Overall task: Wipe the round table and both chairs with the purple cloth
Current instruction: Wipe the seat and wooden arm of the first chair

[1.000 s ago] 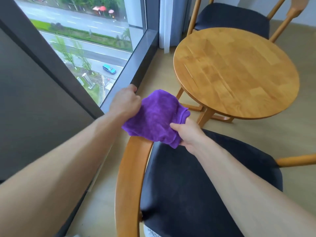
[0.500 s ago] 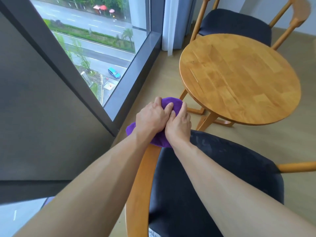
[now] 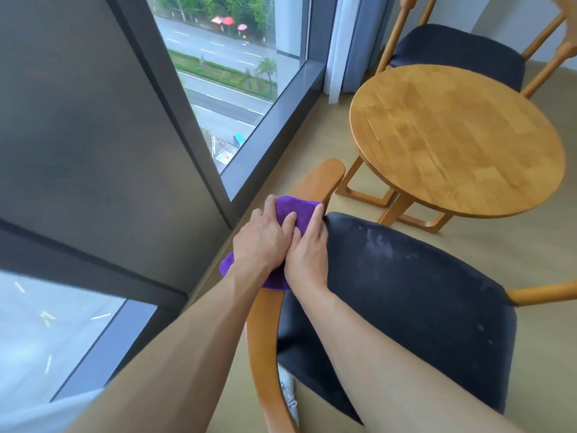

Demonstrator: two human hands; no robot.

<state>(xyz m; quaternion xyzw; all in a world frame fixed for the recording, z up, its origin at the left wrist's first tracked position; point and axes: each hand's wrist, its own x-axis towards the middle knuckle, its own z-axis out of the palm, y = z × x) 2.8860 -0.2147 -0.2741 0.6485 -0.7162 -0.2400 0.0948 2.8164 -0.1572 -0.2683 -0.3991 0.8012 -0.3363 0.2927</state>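
Where both hands press, purple cloth lies beneath.

A window overlooks a road; pale curtain beside it.

Both arms extended fwd; left hand & right hand side by side, touching, palms down.

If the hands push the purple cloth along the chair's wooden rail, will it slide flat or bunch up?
The purple cloth looks soft and plush, draping over the wooden rail, so it will probably bunch if pushed loosely. Both hands pressing it flat should help it slide on the smooth-looking wood.
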